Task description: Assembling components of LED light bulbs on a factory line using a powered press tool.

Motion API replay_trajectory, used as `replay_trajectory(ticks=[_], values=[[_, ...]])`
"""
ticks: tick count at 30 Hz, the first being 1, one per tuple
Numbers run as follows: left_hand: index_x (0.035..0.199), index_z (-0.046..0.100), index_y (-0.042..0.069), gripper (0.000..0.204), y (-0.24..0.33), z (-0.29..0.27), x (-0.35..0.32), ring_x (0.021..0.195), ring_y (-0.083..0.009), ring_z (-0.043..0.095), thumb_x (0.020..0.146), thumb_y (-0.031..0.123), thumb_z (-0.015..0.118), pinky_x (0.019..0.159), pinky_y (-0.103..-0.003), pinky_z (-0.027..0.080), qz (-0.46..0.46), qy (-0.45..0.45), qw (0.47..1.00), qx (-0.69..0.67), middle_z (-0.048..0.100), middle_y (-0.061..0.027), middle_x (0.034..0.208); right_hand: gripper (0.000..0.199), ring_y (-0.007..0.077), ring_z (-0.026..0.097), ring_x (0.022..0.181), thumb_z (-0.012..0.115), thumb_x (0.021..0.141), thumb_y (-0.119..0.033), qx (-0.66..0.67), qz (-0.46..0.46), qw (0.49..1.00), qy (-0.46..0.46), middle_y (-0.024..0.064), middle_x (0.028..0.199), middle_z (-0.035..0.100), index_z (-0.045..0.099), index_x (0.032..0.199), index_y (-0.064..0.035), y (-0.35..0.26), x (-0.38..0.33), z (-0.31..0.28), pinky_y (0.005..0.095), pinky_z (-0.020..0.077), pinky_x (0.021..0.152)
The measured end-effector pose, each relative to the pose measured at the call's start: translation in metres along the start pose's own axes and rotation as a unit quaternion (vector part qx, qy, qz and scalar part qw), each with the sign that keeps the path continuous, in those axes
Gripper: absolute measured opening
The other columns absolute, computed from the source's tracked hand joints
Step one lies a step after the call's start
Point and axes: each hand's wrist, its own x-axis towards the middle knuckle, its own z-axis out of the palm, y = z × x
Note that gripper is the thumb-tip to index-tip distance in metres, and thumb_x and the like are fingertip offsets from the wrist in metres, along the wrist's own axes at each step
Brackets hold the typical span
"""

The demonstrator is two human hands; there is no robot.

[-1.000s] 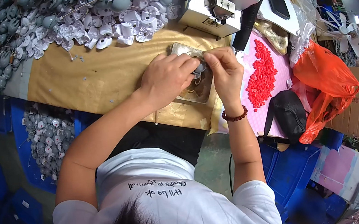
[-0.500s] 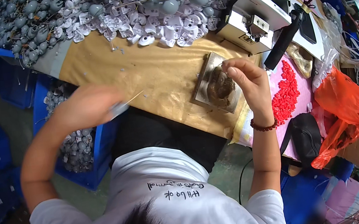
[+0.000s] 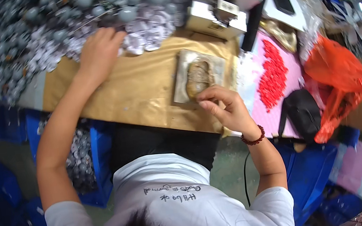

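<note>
My left hand [image 3: 100,55] reaches into the near edge of a heap of white plastic parts [image 3: 148,36]. Its fingers bend down among the parts; the tips are hidden and slightly blurred. My right hand [image 3: 226,107] is closed in a pinch, thumb against forefinger, at the near edge of a brown, oval, hollowed lump [image 3: 199,76]. Whatever that pinch holds is too small to make out. Under the lump lies a square metal plate [image 3: 180,76]. Many round grey plastic pieces [image 3: 126,14], some with thin wires, are heaped beside and behind the white parts.
Brown paper [image 3: 137,89] covers the table. A white machine [image 3: 217,14] stands at the back right. Small red pieces [image 3: 272,73], a black pouch [image 3: 300,111] and an orange plastic bag [image 3: 338,70] lie to the right. A blue crate [image 3: 100,160] of grey pieces stands below at left.
My left hand has moved forward to the white parts; the grey piece with a wire it held is no longer seen in it. My right hand has come down to the lump's near edge.
</note>
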Motion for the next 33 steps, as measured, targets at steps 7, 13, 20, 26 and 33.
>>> replay_trajectory(ticks=[7,13,20,26,33], values=[[0.102,0.064,0.001,0.015,0.034,-0.033,-0.031,0.08,-0.0298,0.062,0.088,0.003,0.066,0.074,-0.034,0.05,-0.197,-0.127,0.9,-0.368,0.061,-0.0112,0.093,0.016,0.0318,0.065,0.087,0.07,0.079,0.001,-0.331,0.004,0.935,0.127,0.0142,0.094,0.068,0.069,0.095,-0.0022,0.034,-0.042,-0.085,0.0389,0.0527,0.075],[0.103,0.065,0.002,0.02,0.045,0.004,-0.06,0.088,-0.0314,0.061,0.085,0.008,0.07,0.078,-0.038,0.05,-0.08,-0.073,0.951,-0.291,0.061,-0.0117,0.096,0.007,0.0334,0.061,0.086,0.068,0.083,-0.009,-0.507,0.04,0.852,0.123,0.0129,0.083,0.065,0.067,0.084,-0.0025,0.066,-0.035,-0.15,0.0422,0.0493,0.076],[0.104,0.065,0.002,0.026,0.061,-0.006,-0.056,0.097,-0.0301,0.064,0.08,0.006,0.075,0.083,-0.036,0.052,-0.099,-0.03,0.935,-0.339,0.062,-0.0133,0.104,0.007,0.0333,0.062,0.084,0.067,0.081,-0.011,-0.535,0.07,0.839,0.071,0.0132,0.081,0.066,0.068,0.081,-0.0036,0.09,-0.027,-0.152,0.0428,0.0506,0.075],[0.099,0.067,0.007,0.024,0.128,0.004,0.008,0.104,-0.0298,0.057,0.078,0.014,0.076,0.091,-0.04,0.048,0.085,-0.011,0.919,-0.385,0.061,-0.0084,0.106,0.008,0.0303,0.062,0.08,0.071,0.075,-0.002,-0.477,0.007,0.868,0.142,0.0112,0.081,0.065,0.066,0.08,-0.0041,0.067,-0.02,-0.14,0.04,0.0496,0.071],[0.101,0.066,0.009,0.032,0.142,0.023,0.031,0.12,-0.0306,0.045,0.074,0.018,0.081,0.098,-0.043,0.043,0.017,-0.066,0.938,-0.339,0.055,-0.0061,0.118,0.022,0.0264,0.061,0.079,0.077,0.07,0.002,-0.218,-0.225,0.945,0.094,0.0075,0.087,0.066,0.065,0.086,-0.0057,0.011,0.035,-0.046,0.0361,0.0473,0.07]])
